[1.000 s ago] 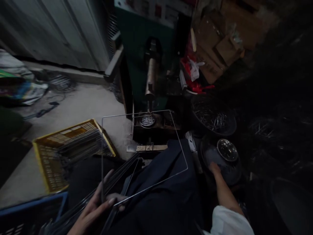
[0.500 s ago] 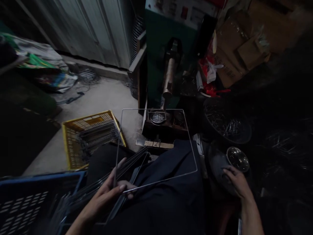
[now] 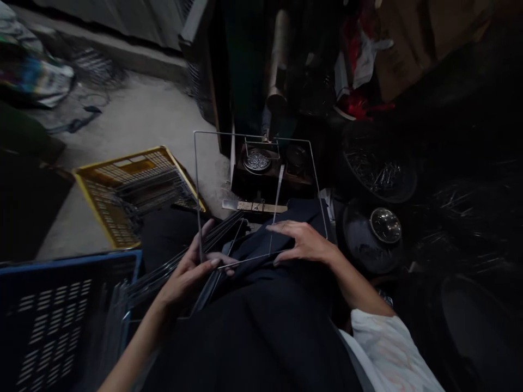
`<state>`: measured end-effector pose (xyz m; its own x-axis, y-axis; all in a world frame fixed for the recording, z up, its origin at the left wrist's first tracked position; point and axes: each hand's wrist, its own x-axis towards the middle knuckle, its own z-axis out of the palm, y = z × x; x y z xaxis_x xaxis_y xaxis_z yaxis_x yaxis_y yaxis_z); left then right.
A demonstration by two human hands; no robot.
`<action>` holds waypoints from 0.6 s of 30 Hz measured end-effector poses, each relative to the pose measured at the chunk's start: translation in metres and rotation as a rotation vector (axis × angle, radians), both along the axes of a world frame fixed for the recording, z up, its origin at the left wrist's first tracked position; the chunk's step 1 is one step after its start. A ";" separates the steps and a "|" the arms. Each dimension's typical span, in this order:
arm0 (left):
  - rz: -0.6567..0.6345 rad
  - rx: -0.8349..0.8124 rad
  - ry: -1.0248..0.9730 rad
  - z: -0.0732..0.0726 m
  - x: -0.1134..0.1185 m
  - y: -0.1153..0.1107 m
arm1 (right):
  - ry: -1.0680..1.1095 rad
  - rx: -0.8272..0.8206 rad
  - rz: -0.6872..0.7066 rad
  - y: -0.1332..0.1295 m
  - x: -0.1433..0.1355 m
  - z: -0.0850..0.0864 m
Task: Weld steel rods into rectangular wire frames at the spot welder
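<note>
Spanning the lap, a thin square wire frame [image 3: 195, 179] is pinched at its near corner by the left hand [image 3: 192, 272]; the right hand [image 3: 304, 243], fingers spread, holds a short wire rod [image 3: 278, 190] against it.

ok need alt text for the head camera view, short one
A seated person's left hand pinches the near corner of a thin square wire frame over their dark-clothed lap, while the right hand rests on a wire crosspiece laid across it. A yellow crate of wire parts and a blue crate stand at left.
</note>
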<state>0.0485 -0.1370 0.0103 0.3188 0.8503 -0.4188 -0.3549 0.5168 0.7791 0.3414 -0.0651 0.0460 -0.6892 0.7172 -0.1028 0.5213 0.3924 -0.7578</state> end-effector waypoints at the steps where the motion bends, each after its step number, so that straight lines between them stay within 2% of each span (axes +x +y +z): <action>1: -0.007 0.005 -0.009 -0.001 -0.001 0.001 | -0.023 0.007 0.019 0.001 -0.002 -0.005; 6: -0.020 0.012 -0.061 -0.008 -0.005 0.003 | -0.109 0.052 0.073 -0.003 0.000 -0.021; 11: -0.033 0.000 -0.054 -0.009 -0.006 0.007 | -0.132 0.096 0.084 -0.013 -0.006 -0.019; 18: -0.010 -0.014 -0.042 -0.008 -0.006 0.005 | -0.083 0.102 0.012 -0.021 -0.005 -0.020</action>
